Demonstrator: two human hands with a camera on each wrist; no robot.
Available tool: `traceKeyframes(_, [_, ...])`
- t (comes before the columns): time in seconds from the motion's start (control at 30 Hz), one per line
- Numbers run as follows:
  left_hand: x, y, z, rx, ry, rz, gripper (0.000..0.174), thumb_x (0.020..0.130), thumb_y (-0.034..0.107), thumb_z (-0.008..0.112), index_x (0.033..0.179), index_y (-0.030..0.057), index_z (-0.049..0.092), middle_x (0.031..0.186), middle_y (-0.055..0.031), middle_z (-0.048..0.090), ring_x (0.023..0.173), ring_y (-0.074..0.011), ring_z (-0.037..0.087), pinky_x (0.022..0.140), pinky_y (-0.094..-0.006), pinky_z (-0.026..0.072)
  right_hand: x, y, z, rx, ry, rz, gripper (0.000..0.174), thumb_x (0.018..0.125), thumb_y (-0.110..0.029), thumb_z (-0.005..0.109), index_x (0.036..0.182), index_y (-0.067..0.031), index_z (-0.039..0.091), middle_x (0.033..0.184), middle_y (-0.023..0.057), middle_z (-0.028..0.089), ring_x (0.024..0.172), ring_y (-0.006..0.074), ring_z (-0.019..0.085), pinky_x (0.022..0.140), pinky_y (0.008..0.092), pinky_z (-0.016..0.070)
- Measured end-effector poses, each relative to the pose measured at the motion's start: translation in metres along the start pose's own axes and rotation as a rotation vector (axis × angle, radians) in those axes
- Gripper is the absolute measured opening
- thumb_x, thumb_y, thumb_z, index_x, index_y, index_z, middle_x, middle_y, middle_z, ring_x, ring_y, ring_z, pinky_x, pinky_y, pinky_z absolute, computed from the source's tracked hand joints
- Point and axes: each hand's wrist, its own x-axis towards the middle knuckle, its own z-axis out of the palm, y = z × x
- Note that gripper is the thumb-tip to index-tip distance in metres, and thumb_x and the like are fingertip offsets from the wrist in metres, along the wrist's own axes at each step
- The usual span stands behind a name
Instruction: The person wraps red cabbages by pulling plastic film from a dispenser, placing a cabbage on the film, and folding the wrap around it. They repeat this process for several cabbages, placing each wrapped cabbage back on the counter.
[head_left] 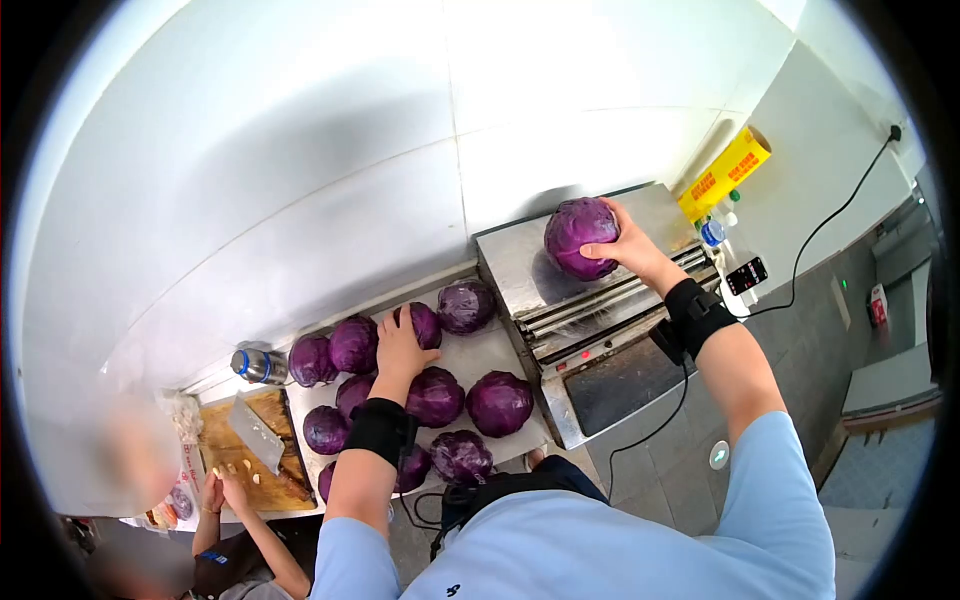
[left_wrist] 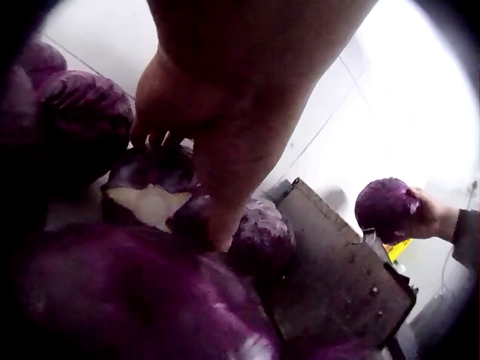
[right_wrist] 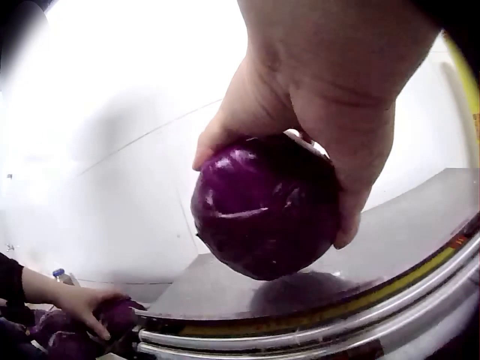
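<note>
My right hand grips a purple cabbage over the steel top of a wrapping machine; in the right wrist view the cabbage hangs above its reflection, fingers and thumb around it. My left hand lies over another cabbage among several on the counter, fingers and thumb curled round it. The left wrist view shows a pale cut base on this cabbage. Beside it sits a cabbage that looks wrapped in film.
A steel flask stands left of the cabbages. Farther left, another person's hands work at a wooden board with a cleaver. A yellow roll, bottles and a phone are right of the machine, with a black cable nearby.
</note>
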Motion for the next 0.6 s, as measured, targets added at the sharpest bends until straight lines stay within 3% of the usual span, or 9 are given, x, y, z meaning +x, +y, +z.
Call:
traceKeyframes(0.1, [0.003,-0.004,0.007,0.006,0.012,-0.018,0.119,0.064,0.039,0.096,0.159,0.0114,0.029,0.156,-0.0277,0.036,0.144,-0.0463,0.037,0.117,-0.0493,0.0400,0.005,0.006,-0.011,-0.073,-0.077,0.057,0.111,0.077,-0.032,0.091,0.162,-0.0063,0.024,0.153,0.0192,0.047,0.140,0.0318,0.049,0.118,0.0411,0.0391])
traceKeyframes(0.2, [0.006,-0.004,0.011,0.026,0.023,-0.035,0.120,0.064,0.040,0.097,0.158,0.0129,0.028,0.156,-0.0284,0.036,0.144,-0.0463,0.037,0.116,-0.0496,0.0415,0.009,0.004,-0.034,-0.411,0.084,-0.057,0.104,0.079,-0.039,0.086,0.161,-0.0073,0.030,0.152,0.0254,0.048,0.135,0.0350,0.054,0.116,0.0424,0.0411])
traceKeyframes(0.23, [0.008,-0.004,0.012,0.035,0.025,-0.041,0.120,0.064,0.040,0.097,0.158,0.0129,0.028,0.155,-0.0283,0.036,0.144,-0.0463,0.038,0.116,-0.0497,0.0417,0.011,0.003,-0.042,-0.435,0.103,-0.120,0.099,0.080,-0.042,0.081,0.162,-0.0156,0.032,0.157,0.0293,0.041,0.141,0.0408,0.047,0.117,0.0470,0.0399])
traceKeyframes(0.33, [0.012,0.005,0.012,0.061,0.035,-0.072,0.120,0.063,0.041,0.097,0.158,0.0137,0.030,0.155,-0.0274,0.037,0.143,-0.0460,0.039,0.115,-0.0502,0.0425,0.013,-0.011,-0.033,-0.885,-0.022,-0.221,0.099,0.078,-0.037,0.081,0.162,-0.0214,0.033,0.160,0.0302,0.036,0.146,0.0441,0.040,0.117,0.0506,0.0398])
traceKeyframes(0.37, [0.014,0.006,0.012,0.058,0.035,-0.079,0.119,0.063,0.041,0.097,0.158,0.0139,0.030,0.155,-0.0271,0.038,0.143,-0.0458,0.040,0.115,-0.0503,0.0426,0.005,-0.018,-0.017,-1.016,0.047,-0.203,0.101,0.074,-0.034,0.084,0.161,-0.0243,0.035,0.161,0.0278,0.035,0.148,0.0469,0.034,0.116,0.0528,0.0416])
traceKeyframes(0.47, [0.015,0.003,0.009,0.070,0.016,-0.072,0.118,0.065,0.042,0.095,0.159,0.0146,0.031,0.154,-0.0265,0.039,0.143,-0.0452,0.041,0.114,-0.0491,0.0437,-0.020,-0.055,0.028,-1.432,-0.002,-0.107,0.100,0.069,-0.031,0.086,0.158,-0.0227,0.041,0.159,0.0237,0.038,0.144,0.0482,0.039,0.113,0.0524,0.0453])
traceKeyframes(0.5, [0.015,0.001,0.010,0.080,0.011,-0.061,0.117,0.065,0.042,0.095,0.159,0.0146,0.030,0.154,-0.0264,0.039,0.142,-0.0451,0.041,0.114,-0.0488,0.0443,-0.013,-0.042,0.023,-1.383,-0.001,-0.203,0.101,0.063,-0.033,0.090,0.153,-0.0219,0.046,0.156,0.0206,0.043,0.140,0.0488,0.043,0.110,0.0525,0.0487])
traceKeyframes(0.6, [0.014,0.002,0.002,0.091,-0.001,-0.061,0.114,0.066,0.041,0.092,0.159,0.0143,0.031,0.153,-0.0260,0.041,0.140,-0.0452,0.043,0.112,-0.0478,0.0467,-0.003,-0.034,0.001,-1.190,0.058,-0.202,0.103,0.060,-0.036,0.091,0.151,-0.0195,0.048,0.151,0.0221,0.046,0.133,0.0489,0.048,0.109,0.0513,0.0500])
